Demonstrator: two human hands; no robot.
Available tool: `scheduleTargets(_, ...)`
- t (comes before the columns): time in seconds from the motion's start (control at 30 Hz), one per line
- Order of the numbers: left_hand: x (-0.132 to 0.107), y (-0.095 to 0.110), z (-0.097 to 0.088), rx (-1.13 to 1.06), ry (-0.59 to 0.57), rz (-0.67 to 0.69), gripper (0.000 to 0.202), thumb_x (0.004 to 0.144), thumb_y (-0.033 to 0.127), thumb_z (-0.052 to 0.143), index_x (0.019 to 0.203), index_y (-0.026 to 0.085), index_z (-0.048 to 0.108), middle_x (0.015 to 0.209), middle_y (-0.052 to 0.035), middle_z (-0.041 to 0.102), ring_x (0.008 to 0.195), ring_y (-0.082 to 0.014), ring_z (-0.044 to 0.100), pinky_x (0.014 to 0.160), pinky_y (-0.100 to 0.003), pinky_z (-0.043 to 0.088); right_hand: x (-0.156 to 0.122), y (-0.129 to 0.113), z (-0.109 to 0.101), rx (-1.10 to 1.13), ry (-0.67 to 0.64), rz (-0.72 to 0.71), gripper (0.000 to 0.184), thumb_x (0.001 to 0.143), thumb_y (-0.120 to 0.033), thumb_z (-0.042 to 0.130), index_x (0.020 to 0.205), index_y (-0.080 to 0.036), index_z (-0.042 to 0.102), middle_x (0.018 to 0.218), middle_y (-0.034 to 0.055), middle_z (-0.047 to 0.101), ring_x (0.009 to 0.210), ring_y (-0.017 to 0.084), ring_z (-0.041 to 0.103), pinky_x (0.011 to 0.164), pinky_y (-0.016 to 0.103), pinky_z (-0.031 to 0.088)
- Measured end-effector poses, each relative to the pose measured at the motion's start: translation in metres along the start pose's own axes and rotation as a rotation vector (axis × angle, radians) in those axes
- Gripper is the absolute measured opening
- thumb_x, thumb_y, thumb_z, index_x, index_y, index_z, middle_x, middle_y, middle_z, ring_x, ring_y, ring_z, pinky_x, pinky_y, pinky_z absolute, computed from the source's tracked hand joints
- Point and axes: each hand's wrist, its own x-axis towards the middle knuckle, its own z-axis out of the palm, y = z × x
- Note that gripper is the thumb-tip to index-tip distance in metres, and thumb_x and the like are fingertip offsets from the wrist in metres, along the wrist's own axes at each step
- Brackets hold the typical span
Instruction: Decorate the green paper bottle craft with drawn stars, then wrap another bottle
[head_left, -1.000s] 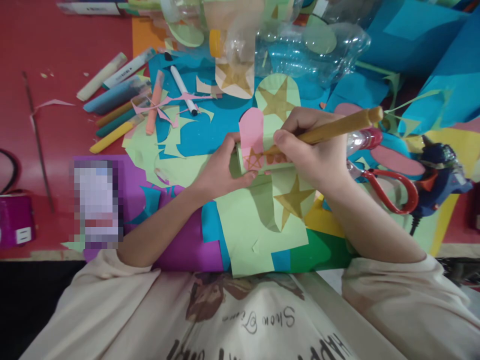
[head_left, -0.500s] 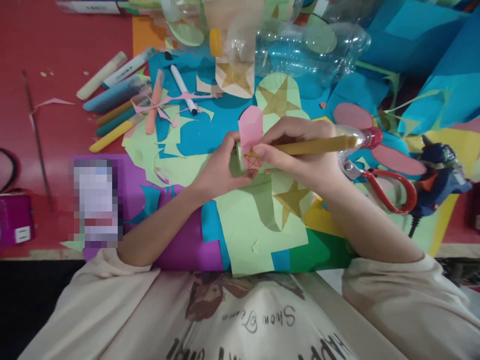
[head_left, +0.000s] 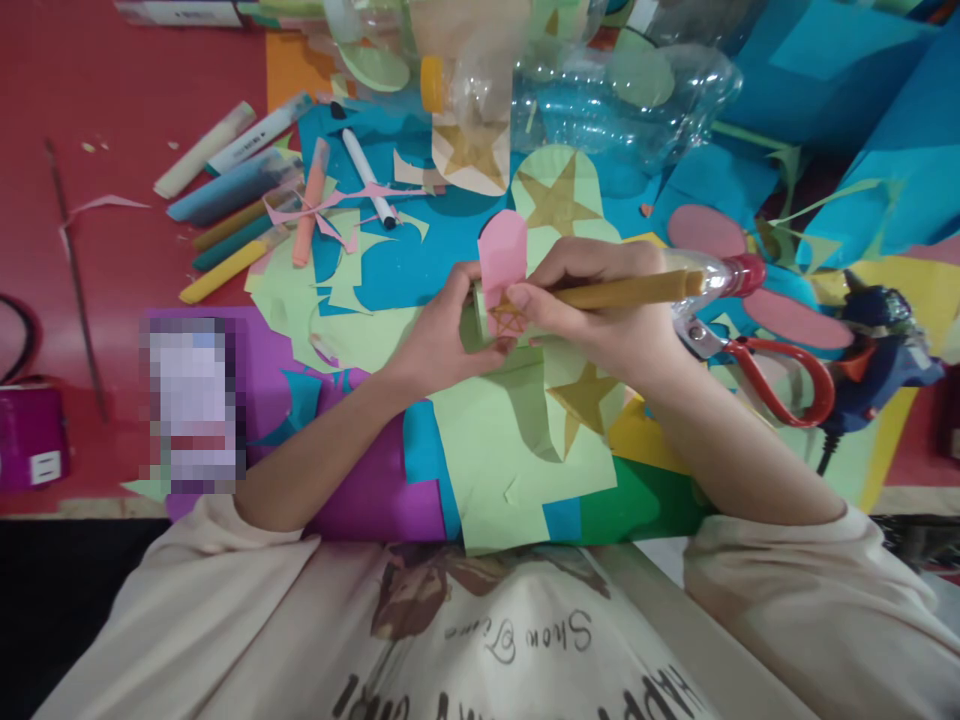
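Observation:
My right hand point(head_left: 600, 300) is closed around a mustard-brown marker point(head_left: 637, 290), its tip end hidden near my fingers. Under it lies a pink paper strip point(head_left: 504, 250) with a rounded top and a brown star outline near its lower end. My left hand point(head_left: 446, 335) grips the strip's lower part between thumb and fingers. Just beyond the strip is a light green paper piece point(head_left: 559, 200) with a filled brown star. Below my right hand, another green paper piece point(head_left: 585, 400) carries a brown star too.
A clear plastic bottle point(head_left: 600, 105) lies behind. Several markers point(head_left: 240, 200) and paper scraps are at the left, near a blurred phone point(head_left: 193, 400). Red-handled scissors point(head_left: 787, 385) and a blue glue gun point(head_left: 874, 370) lie at the right. A pink oval point(head_left: 705, 232) sits behind the scissors.
The marker's back end has shifted slightly left. Both hands stay almost in the same place, still holding the strip and the marker.

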Motion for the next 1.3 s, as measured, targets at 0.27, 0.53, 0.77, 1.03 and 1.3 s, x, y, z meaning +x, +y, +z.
scheduleTargets(0.27,0.000,0.000,-0.001,0.035,-0.016,0.004,0.055,0.075,0.033,0.072,0.115,0.025,0.035,0.110,-0.0028,0.062,0.108,-0.0301,0.065,0.088,-0.043,0.058,0.000,-0.001,0.000,-0.004,0.046,-0.028,0.048,0.085,-0.054,0.062,0.054,-0.019,0.049,0.048,-0.0039,0.048,0.048,0.006,0.036,0.044,0.022,0.031)
scheduleTargets(0.53,0.000,0.000,0.000,0.005,-0.014,0.007,0.051,0.077,0.032,0.070,0.114,0.024,0.036,0.114,-0.0044,0.061,0.107,-0.0270,0.064,0.084,-0.038,0.056,0.000,-0.002,0.000,-0.020,0.059,0.025,0.053,0.082,-0.060,0.061,0.052,-0.019,0.047,0.048,-0.0035,0.049,0.047,0.006,0.036,0.044,0.024,0.033)
scheduleTargets(0.77,0.000,0.002,0.000,0.029,-0.015,-0.014,0.054,0.076,0.030,0.073,0.114,0.026,0.035,0.111,-0.0026,0.062,0.105,-0.0267,0.065,0.085,-0.040,0.056,-0.002,-0.002,-0.001,-0.038,0.063,0.027,0.043,0.083,-0.042,0.065,0.053,-0.020,0.046,0.049,-0.0038,0.048,0.048,0.007,0.037,0.045,0.024,0.033)
scheduleTargets(1.03,0.000,-0.007,0.003,-0.020,0.014,0.040,0.052,0.082,0.044,0.064,0.122,0.025,0.037,0.121,-0.0051,0.059,0.115,-0.0260,0.060,0.092,-0.041,0.053,-0.002,-0.003,-0.003,-0.010,0.246,-0.062,0.043,0.084,-0.051,0.064,0.055,-0.023,0.049,0.048,-0.0040,0.052,0.045,0.009,0.043,0.045,0.026,0.038)
scheduleTargets(1.3,0.000,-0.008,0.003,-0.076,0.068,0.039,0.048,0.084,0.046,0.060,0.121,0.026,0.039,0.134,-0.0091,0.055,0.126,-0.0280,0.054,0.104,-0.044,0.048,-0.008,-0.005,0.002,-0.030,0.234,-0.057,0.042,0.085,-0.050,0.064,0.057,-0.022,0.053,0.051,-0.0022,0.054,0.044,0.009,0.044,0.042,0.027,0.036)
